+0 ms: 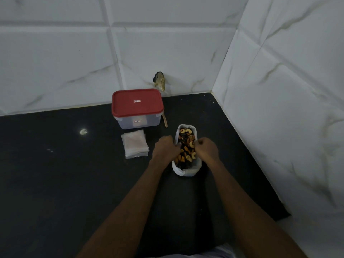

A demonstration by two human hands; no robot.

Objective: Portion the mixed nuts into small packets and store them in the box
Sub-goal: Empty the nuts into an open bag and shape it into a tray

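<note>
The mixed nuts [186,144] lie in an open white bag [186,172], which stands on the black surface [65,174] in front of you, a little right of the middle. Your left hand [165,148] has its fingers curled over the left edge of the bag, and your right hand [206,148] pinches the right edge; the mouth is wide open. At 9 o'clock from the bag, near it, a stack of small clear packets [135,144] lies flat. At 11 o'clock stands the box [138,122], with its red lid [136,103] closed on it. A thin wooden stick [165,121] lies just beside the box, at its 3 o'clock side.
</note>
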